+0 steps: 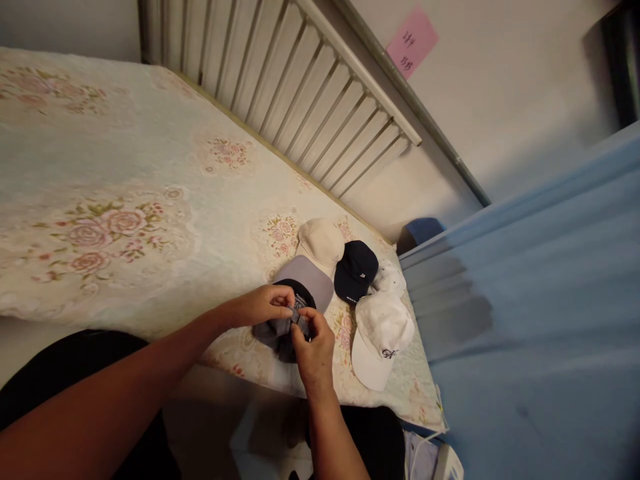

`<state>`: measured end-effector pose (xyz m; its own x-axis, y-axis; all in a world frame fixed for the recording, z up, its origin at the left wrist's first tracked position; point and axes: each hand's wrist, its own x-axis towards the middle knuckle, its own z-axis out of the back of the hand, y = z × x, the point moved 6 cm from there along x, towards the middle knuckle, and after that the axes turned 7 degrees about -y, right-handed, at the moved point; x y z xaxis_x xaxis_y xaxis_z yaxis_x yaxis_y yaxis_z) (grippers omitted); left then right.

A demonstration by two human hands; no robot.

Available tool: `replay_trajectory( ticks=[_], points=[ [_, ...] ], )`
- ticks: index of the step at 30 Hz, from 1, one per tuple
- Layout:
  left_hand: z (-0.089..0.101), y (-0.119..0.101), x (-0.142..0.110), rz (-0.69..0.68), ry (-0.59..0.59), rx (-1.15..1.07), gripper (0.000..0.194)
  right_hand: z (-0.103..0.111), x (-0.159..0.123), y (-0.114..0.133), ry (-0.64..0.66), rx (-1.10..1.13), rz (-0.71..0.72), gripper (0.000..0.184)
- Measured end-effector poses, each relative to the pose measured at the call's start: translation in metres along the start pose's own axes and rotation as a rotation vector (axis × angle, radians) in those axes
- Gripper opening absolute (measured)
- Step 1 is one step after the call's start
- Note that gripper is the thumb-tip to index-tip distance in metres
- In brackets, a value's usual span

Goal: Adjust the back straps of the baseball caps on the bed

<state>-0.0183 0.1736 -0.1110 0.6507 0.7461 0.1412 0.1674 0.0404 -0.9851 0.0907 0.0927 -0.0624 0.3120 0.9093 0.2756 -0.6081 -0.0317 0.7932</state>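
A dark grey baseball cap (277, 335) with a lighter grey-mauve brim lies upturned near the table's front edge, its inside facing me. My left hand (265, 305) pinches the cap's back strap from the left. From the right, the thumb and fingers of my right hand (316, 343) close on the same strap. The strap's fastening is partly covered by my fingertips. Just beyond sits a cream cap (320, 241). To the right are a navy cap (357, 268) and a white cap (384, 327) with a dark monogram, with another white cap (389, 279) behind it.
A floral cloth (210, 220) covers the table. Behind it stands a white radiator (280, 80) against the wall, where a pink note (413, 43) is stuck. A blue curtain (525, 313) hangs at the right. A white device with a cord (449, 461) is at the lower right.
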Motion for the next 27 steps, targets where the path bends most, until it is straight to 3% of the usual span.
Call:
replay_trajectory(
  ticks=[10,27],
  points=[
    [0.000,-0.003,-0.002,0.066,0.031,-0.021,0.015,0.000,-0.003,0.004,0.007,-0.066,0.138,0.019],
    [0.003,-0.011,-0.004,0.103,0.039,-0.034,0.008,0.003,-0.004,-0.004,0.020,-0.045,0.077,0.016]
  ],
)
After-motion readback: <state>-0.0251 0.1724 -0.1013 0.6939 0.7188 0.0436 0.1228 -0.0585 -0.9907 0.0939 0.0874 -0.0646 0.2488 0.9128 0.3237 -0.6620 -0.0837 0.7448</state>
